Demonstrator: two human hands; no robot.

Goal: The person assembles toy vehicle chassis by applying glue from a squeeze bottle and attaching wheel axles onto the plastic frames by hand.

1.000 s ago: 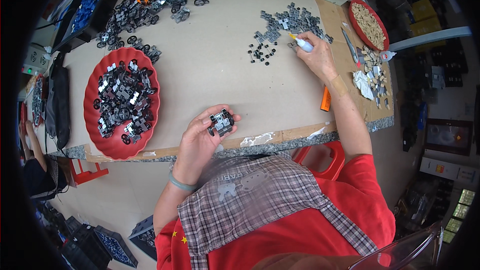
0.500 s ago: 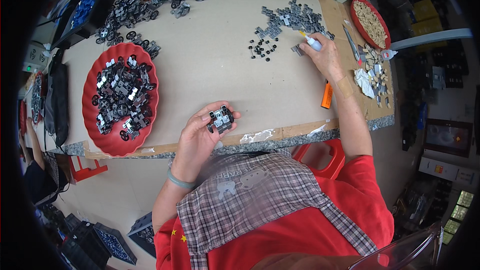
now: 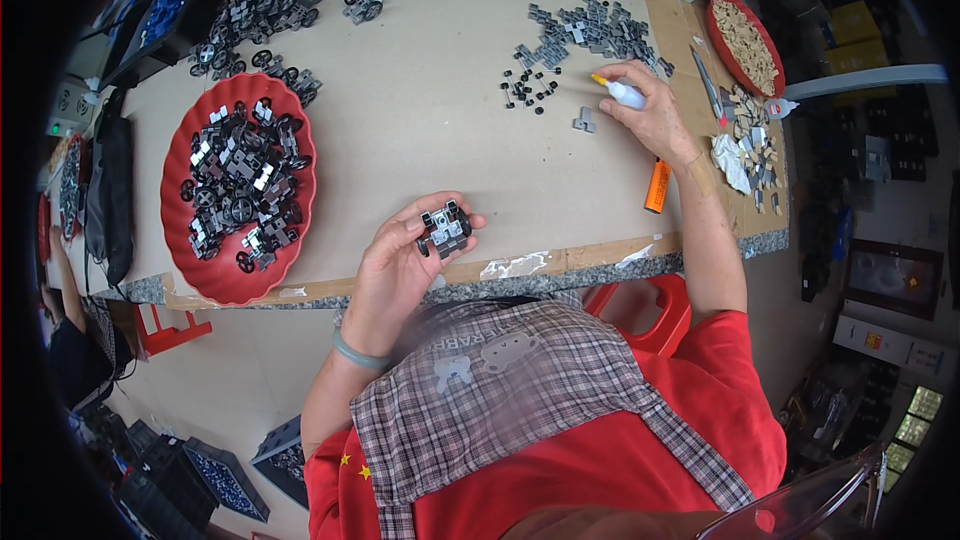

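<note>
Grey piece [image 3: 584, 120] nearer; grey pile [image 3: 606, 32] beyond

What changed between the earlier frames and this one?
A small gray piece has come nearer, away from the gray pile, and now lies clear of the right hand. That hand still holds the white bottle; the left hand still holds the wheeled part.

Bowl [image 3: 225, 282] left of wheeled assembly [image 3: 446, 228], bottle [image 3: 627, 95] right, farther back.
</note>
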